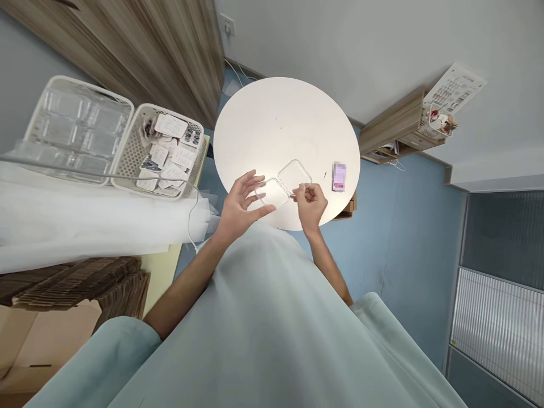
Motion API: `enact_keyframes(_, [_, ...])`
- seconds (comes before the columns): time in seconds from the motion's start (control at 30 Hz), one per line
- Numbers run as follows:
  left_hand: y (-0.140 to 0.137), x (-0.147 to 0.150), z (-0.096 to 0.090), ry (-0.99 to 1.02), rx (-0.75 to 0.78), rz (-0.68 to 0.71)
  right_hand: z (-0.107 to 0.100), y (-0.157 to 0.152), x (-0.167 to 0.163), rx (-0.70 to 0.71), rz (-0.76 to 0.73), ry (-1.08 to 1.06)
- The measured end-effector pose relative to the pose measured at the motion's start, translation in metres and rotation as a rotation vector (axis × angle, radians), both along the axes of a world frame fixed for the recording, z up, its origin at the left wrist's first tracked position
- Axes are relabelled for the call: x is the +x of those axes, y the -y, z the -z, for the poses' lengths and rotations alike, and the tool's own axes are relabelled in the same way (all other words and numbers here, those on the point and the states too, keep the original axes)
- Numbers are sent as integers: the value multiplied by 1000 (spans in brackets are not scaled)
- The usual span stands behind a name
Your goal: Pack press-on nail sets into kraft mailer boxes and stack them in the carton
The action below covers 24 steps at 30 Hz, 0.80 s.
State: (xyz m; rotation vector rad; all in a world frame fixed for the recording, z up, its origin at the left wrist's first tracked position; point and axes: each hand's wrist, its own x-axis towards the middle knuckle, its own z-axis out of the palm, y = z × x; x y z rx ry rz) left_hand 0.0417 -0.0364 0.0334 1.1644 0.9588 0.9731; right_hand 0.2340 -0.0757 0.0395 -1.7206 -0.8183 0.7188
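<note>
A clear, hinged plastic box (272,193) lies opened out over the near part of a round white table (284,124), its lid (294,173) turned away to the upper right. My left hand (241,205) grips the box at its left side, thumb along the near edge and fingers around the far corner. At the hinge side, my right hand (311,203) is closed in a pinch, fingertips against the box near the lid's lower edge. Whatever is between those fingertips is too small to make out. A phone (339,177) with a lit screen lies right of the right hand.
Left of the table stand a white basket of clear plastic boxes (80,127) and a white basket of carded small items (165,153). Nearer are white plastic sheeting (97,218) and stacked flat cardboard (85,283). A wooden shelf unit (395,124) stands at the right wall.
</note>
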Motion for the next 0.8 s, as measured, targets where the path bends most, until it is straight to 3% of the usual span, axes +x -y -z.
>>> enact_keyframes(0.13, [-4,-5,8,-30,-125,-20,1,-12,16,-27,-96,-26])
enact_keyframes(0.4, [-9,-12,12,-31,-204,127,1,-24,24,-67,-286,-137])
enact_keyframes(0.57, [-14,-26,13,-24,-194,120,11,-32,16,-149,-464,-264])
enact_keyframes(0.8, [-6,-59,21,-41,-300,73,28,-48,-9,-219,-622,-278])
